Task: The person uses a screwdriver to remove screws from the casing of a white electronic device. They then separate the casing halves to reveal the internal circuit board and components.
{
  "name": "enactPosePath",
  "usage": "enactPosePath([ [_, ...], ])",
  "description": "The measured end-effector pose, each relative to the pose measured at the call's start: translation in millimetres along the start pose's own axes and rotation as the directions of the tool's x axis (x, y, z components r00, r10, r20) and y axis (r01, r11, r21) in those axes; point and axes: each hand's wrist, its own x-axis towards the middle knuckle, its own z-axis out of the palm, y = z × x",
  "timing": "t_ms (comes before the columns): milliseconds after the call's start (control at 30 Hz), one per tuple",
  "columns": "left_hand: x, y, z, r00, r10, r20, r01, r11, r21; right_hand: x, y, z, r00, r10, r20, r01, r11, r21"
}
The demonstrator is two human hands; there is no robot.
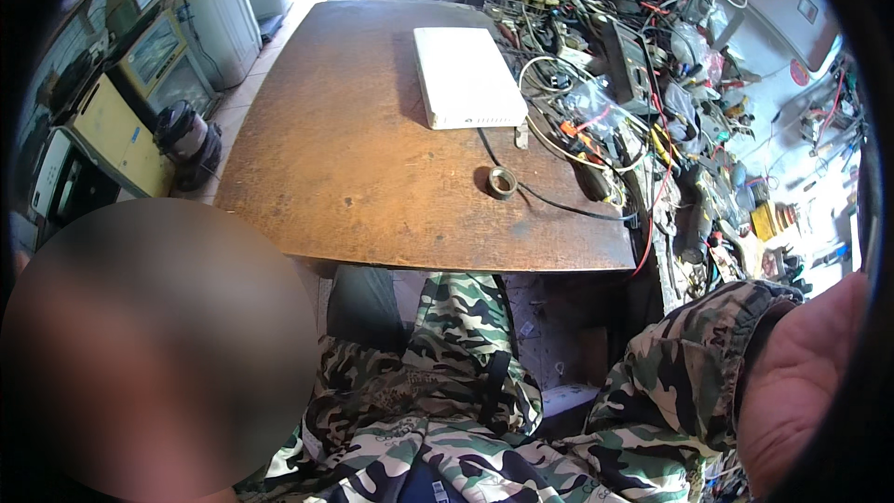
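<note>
The right hand point(801, 382) sits at the lower right edge of view, raised close to the camera, palm showing, camouflage cuff point(708, 335) at the wrist; it appears loose and carries nothing, though the fingers run out of frame and their posture cannot be confirmed. The left hand is not visible; a blurred patch covers the lower left, so its state cannot be told. Well ahead of the right hand and to its left, a roll of tape point(502, 182) lies flat on the brown wooden tabletop point(354, 158), touching a black cable point(559, 203) that runs toward the cluttered bench further right. Beyond the roll rests a flat white device point(466, 76). In my judgement, any reach for the roll should come in from above, lifting it clear of the cable rather than dragging, and keeping the sleeve off the loose wires point(596, 121) alongside.
</note>
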Motion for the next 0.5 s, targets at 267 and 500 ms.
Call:
enactPosePath([
  [267, -1.0, 3.5, -0.5, 1.000, -0.002, 0.011, 0.002, 1.000, -0.002, 0.1, -7.5, -1.3, 1.000, 0.003, 0.013, -0.003, 1.000, -0.012],
  [500, -8.5, 6.2, -3.0, 1.000, -0.025, -0.007, 0.025, 0.999, 0.023, 7.1, -6.6, 0.8, 1.000, -0.011, 0.010, 0.011, 1.000, 0.001],
])
